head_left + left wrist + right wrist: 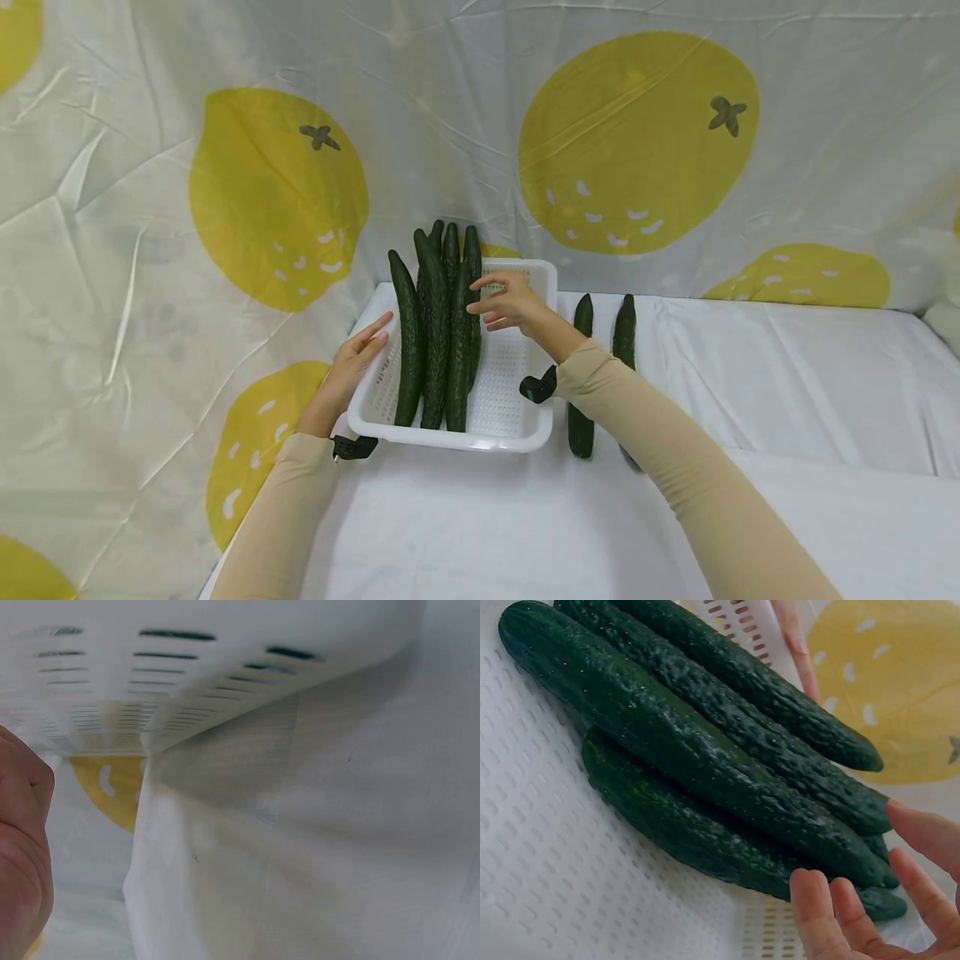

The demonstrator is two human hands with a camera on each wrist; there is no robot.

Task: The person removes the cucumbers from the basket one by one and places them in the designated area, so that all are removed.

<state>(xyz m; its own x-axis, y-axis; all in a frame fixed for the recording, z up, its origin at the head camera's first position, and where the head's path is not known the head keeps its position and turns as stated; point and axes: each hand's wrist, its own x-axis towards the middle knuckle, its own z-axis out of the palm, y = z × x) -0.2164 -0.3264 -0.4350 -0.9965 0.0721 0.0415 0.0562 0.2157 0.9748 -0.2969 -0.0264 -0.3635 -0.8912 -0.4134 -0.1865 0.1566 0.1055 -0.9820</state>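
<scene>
Currently, the fingers of the right hand (513,304) are held apart and slightly bent over the basket (459,441), just beside the bundled cucumbers (433,358); whether any of these is touched cannot be told. The bundle is laid to the left of those fingertips, its far ends extended past them and over the far rim. By the left hand (347,367), the left side of the basket is met from outside, with the visible fingers stretched along the wall; their tips are partly hidden.

Between the two sets of fingers, at least five cucumbers are contained in the white, slotted basket, lengthwise and overlapping. Nearer than the right fingers, and beneath them, the bare basket floor is exposed. To the right of those fingers, outside the basket, two loose cucumbers (581,433) are laid roughly parallel on the white cloth (480,525), partly covered by the right sleeve (667,454).
</scene>
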